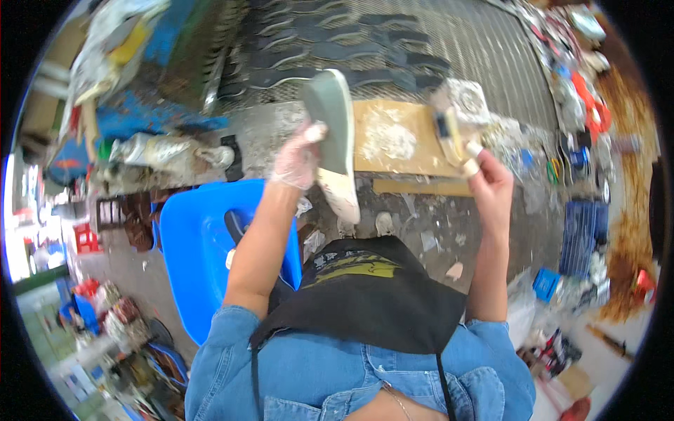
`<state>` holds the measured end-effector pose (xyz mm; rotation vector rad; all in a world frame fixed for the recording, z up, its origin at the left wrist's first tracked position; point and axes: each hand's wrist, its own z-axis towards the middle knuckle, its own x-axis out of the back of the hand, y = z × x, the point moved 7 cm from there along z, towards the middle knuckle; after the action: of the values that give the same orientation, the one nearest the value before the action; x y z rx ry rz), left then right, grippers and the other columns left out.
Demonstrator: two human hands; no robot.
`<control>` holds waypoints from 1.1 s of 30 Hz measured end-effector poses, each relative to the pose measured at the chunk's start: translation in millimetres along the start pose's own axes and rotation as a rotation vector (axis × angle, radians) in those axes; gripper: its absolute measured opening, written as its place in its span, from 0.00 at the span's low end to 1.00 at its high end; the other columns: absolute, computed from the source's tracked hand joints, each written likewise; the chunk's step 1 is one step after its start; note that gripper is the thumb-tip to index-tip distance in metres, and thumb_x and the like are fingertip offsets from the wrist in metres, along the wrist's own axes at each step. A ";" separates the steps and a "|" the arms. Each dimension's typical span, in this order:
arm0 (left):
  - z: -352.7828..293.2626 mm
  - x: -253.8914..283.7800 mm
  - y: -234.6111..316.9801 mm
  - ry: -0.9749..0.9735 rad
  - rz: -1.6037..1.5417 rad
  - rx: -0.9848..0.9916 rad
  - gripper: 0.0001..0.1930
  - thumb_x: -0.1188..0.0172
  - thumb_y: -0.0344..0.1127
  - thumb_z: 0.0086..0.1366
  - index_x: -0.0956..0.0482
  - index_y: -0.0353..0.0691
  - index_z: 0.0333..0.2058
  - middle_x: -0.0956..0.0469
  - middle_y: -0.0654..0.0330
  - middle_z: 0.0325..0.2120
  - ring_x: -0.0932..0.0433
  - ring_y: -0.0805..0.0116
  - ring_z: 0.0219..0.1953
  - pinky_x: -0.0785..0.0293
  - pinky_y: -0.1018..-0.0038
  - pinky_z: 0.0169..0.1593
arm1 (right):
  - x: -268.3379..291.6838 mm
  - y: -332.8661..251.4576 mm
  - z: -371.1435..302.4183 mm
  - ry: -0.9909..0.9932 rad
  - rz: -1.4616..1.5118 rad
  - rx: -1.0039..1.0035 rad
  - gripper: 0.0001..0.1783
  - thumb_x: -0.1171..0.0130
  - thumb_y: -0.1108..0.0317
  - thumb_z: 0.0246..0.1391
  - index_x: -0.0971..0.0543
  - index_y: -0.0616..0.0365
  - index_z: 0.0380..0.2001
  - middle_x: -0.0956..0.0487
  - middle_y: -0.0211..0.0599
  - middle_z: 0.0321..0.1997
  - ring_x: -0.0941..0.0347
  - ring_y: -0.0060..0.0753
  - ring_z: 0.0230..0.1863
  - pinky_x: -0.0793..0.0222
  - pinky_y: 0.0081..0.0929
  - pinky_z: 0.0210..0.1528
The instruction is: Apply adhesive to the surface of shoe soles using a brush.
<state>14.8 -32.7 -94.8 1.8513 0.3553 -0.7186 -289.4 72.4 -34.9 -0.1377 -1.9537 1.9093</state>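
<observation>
My left hand [298, 156], in a thin whitish glove, is closed around a long grey-green shoe [328, 105] with a pale edge. The shoe is held up on end over the bench's near edge; its lower end is cream with dark marks. Between the white-covered fingertips of my right hand [488, 179] is a brush [449, 137] with a pale handle and a dark band. Just beyond the brush stands a white, crusted container [463, 100]. A brown board [372, 158] smeared with white lies between the two hands.
Rows of dark soles [344, 50] lie on a ribbed metal surface at the back. A blue plastic bin [186, 245] stands below my left forearm, with dark pieces in it. Wrapped bottles [165, 151] lie on the bench at left; bags and scraps crowd the right.
</observation>
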 end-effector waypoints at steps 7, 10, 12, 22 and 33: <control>30.3 41.4 -17.1 0.122 -0.008 0.063 0.19 0.41 0.36 0.59 0.25 0.37 0.49 0.21 0.56 0.43 0.22 0.60 0.45 0.25 0.62 0.52 | 104.8 125.4 0.2 0.265 -1.061 -0.152 0.16 0.35 0.59 0.47 0.18 0.47 0.41 0.19 0.38 0.35 0.22 0.46 0.40 0.27 0.39 0.42; 42.4 37.5 -26.9 0.092 -0.019 0.085 0.20 0.42 0.37 0.61 0.27 0.36 0.51 0.21 0.56 0.43 0.22 0.60 0.45 0.25 0.62 0.51 | 94.3 135.0 17.9 0.244 -1.066 -0.111 0.15 0.35 0.61 0.47 0.18 0.46 0.41 0.20 0.37 0.37 0.23 0.47 0.42 0.27 0.41 0.42; 44.0 29.8 -29.9 0.070 -0.038 0.116 0.20 0.43 0.38 0.63 0.28 0.36 0.52 0.22 0.56 0.45 0.23 0.61 0.47 0.27 0.63 0.53 | 80.5 148.3 29.8 0.119 -1.148 -0.021 0.15 0.37 0.63 0.48 0.18 0.46 0.42 0.19 0.38 0.37 0.22 0.46 0.40 0.27 0.38 0.42; 15.0 -25.1 -22.0 -0.120 -0.027 0.203 0.26 0.37 0.44 0.58 0.29 0.38 0.53 0.23 0.58 0.43 0.24 0.65 0.44 0.26 0.67 0.49 | 14.5 61.6 15.0 -0.122 0.153 -0.116 0.18 0.36 0.74 0.50 0.20 0.62 0.47 0.23 0.22 0.28 0.32 0.08 0.29 0.38 0.10 0.29; -22.8 -58.0 26.9 -0.296 -0.067 0.155 0.33 0.40 0.34 0.58 0.40 0.33 0.62 0.27 0.52 0.52 0.23 0.63 0.51 0.25 0.66 0.55 | -70.1 -87.1 61.5 -0.254 0.019 0.257 0.16 0.36 0.74 0.52 0.18 0.59 0.46 0.25 0.18 0.27 0.43 0.08 0.23 0.49 0.14 0.23</control>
<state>-8.1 -16.9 -32.9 1.8491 0.1739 -1.0763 -228.9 -14.6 36.1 0.1676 -1.8393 2.2640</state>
